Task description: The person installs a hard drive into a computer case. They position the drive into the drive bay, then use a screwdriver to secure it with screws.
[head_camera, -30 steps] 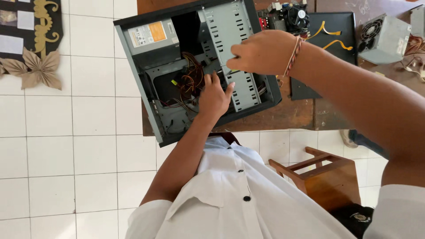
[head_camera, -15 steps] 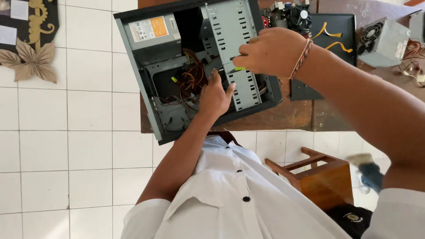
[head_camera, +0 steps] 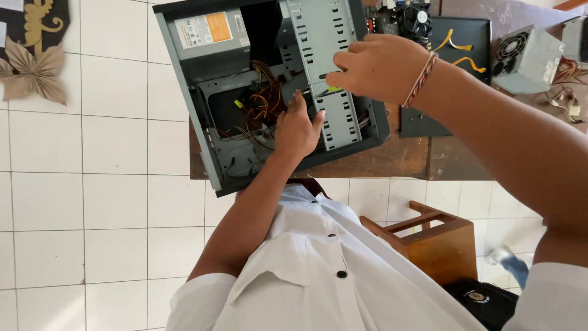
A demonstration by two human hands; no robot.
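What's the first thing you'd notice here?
An open computer case lying on a wooden table, with tangled coloured wires inside. Both hands are in it: the left hand by the wires, the right hand on the grey metal drive cage.

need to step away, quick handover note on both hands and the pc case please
Left hand: inside the open dark grey metal computer case, fingers by the bundle of coloured wires; cannot tell if it holds any.
Right hand: pinching at the perforated light grey metal drive cage.
Case lies on the brown wooden table, side panel off, grey power supply box fitted.
Left: wires loose, case unclosed.
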